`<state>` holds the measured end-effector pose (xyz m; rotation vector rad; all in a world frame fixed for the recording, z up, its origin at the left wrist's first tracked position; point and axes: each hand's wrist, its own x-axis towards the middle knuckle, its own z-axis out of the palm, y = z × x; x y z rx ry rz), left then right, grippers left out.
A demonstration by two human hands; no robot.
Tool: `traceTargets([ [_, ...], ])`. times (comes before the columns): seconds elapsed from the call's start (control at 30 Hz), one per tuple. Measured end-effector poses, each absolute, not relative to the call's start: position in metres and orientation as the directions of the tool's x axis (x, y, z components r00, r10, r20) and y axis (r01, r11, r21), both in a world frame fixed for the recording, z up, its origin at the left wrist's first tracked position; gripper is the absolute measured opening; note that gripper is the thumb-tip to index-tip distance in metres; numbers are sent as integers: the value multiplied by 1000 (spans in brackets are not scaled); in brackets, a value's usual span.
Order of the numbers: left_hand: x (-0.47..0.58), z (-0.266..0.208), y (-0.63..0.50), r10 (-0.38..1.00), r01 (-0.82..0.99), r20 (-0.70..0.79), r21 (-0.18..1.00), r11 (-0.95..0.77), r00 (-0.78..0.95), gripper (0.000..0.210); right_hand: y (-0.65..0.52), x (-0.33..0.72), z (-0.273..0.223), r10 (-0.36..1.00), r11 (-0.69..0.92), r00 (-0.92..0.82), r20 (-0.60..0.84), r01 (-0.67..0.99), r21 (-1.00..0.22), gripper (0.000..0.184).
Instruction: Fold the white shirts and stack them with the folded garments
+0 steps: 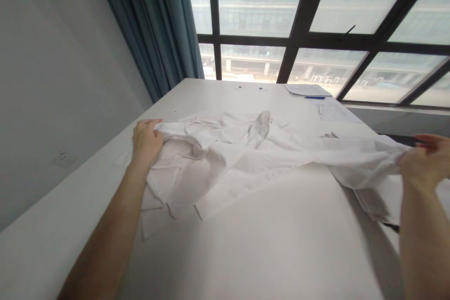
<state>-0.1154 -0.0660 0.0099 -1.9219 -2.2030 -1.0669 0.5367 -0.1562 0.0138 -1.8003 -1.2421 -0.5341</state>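
A white shirt (239,159) lies rumpled across the table, its collar (262,126) near the middle and far side. My left hand (146,143) pinches the cloth at the left end, thumb and fingers closed on it. Off at the right, my right hand (425,159) grips the other end and holds that stretch of cloth raised and drawn out. Between the two hands the fabric runs in loose folds. The shirt's near edge, with cuff-like corners, rests flat on the table at left.
The white table (267,243) reaches back to a window (253,4). Papers (307,90) and a blue pen (315,98) lie at its far right. A grey wall (66,56) and a blue curtain (154,14) stand at left. More white cloth (379,197) sits under my right hand.
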Motion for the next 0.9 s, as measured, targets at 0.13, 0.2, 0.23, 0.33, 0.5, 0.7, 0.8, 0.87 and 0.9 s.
traceTargets([
  [0.13, -66, 14, -72, 901, 857, 402, 396, -330, 161, 35, -152, 473, 33, 552, -91, 431, 714, 882, -462, 31],
  [0.2, -43, 14, -81, 892, 852, 350, 334, -404, 286, 39, -150, 434, 36, 784, 68, 240, 572, 883, -464, 26],
  [0.23, -34, 13, -86, 888, 858, 313, 286, -426, 336, 40, -149, 415, 34, 874, 157, 92, 476, 875, -458, 21],
  [0.33, -16, 10, -99, 885, 883, 226, 151, -444, 407, 43, -149, 365, 20, 955, 272, -198, 221, 881, -388, 22],
  [0.5, -14, 5, -103, 884, 883, 150, 101, -459, 443, 37, -152, 317, -19, 873, 481, -456, 175, 865, -144, 34],
  [0.7, -23, 8, -93, 916, 891, 177, 228, -393, 359, 37, -145, 310, -41, 877, 476, -464, 122, 874, -100, 20],
  [0.8, -37, 17, -89, 941, 907, 240, 291, -304, 239, 35, -141, 322, -34, 874, 485, -468, 132, 857, -175, 14],
  [0.87, -49, 22, -86, 943, 916, 296, 315, -247, 152, 36, -138, 335, -25, 876, 479, -444, 186, 842, -249, 9],
  [0.9, -55, 25, -85, 938, 920, 326, 322, -223, 113, 37, -138, 342, -20, 880, 472, -421, 219, 830, -299, 6],
])
